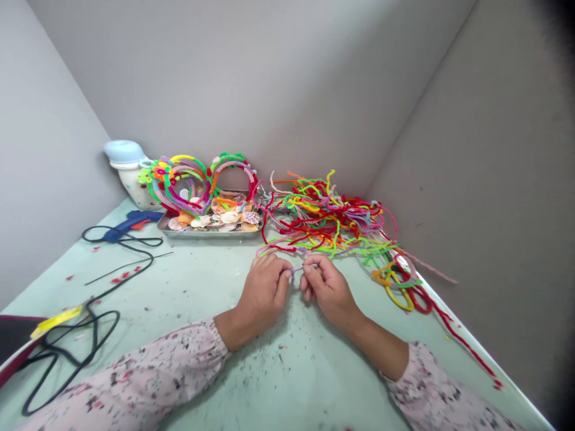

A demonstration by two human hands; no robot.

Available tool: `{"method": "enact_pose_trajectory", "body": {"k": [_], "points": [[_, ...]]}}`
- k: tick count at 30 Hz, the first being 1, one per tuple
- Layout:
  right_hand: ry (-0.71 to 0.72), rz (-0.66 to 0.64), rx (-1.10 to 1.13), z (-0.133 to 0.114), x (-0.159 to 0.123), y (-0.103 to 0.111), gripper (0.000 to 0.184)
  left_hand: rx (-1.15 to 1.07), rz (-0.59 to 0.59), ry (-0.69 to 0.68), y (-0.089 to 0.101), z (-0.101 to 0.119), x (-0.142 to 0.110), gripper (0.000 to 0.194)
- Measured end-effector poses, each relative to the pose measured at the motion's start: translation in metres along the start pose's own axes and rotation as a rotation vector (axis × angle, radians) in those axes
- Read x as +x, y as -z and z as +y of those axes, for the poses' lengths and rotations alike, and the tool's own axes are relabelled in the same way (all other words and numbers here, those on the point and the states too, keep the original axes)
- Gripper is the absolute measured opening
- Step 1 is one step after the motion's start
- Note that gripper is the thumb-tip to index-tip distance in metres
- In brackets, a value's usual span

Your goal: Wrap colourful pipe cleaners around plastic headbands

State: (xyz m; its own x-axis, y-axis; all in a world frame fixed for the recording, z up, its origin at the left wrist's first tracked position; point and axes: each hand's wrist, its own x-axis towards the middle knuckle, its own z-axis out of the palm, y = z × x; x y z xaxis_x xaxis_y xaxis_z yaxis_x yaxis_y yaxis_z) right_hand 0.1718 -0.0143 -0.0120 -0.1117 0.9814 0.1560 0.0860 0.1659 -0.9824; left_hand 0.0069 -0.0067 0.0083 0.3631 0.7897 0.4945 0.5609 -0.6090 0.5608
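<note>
In the middle of the table, my left hand [265, 293] is closed, its thumb and forefinger pinching a purple pipe cleaner [293, 273]. My right hand [330, 293] pinches the thin end of the same piece, a short distance to the right. A short purple stretch shows between the two sets of fingertips; the rest of it is hidden by my fingers. Just beyond my hands lies a loose heap of colourful pipe cleaners [327, 215], red, green, yellow, pink and orange.
A metal tray [215, 234] of seashells [229, 217] stands at the back, with pipe-cleaner headbands [179, 185] on it. Left are a white container with a blue lid [126, 152], a blue glue gun [130, 224] and a looping black cord [96, 323]. Scissors with yellow handles [398, 293] lie right.
</note>
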Motion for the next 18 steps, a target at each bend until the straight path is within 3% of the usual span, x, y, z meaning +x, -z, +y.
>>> {"method": "enact_pose_trajectory", "body": {"k": [10, 18], "points": [[-0.007, 0.013, -0.002, 0.0001, 0.0003, -0.0002, 0.023, 0.024, 0.026, 0.012, -0.0024, -0.0002, -0.0009, 0.014], [-0.002, -0.002, -0.023, -0.0003, 0.0004, 0.0001, 0.021, 0.058, -0.02, -0.014, -0.0028, -0.0015, -0.0011, 0.018]]}}
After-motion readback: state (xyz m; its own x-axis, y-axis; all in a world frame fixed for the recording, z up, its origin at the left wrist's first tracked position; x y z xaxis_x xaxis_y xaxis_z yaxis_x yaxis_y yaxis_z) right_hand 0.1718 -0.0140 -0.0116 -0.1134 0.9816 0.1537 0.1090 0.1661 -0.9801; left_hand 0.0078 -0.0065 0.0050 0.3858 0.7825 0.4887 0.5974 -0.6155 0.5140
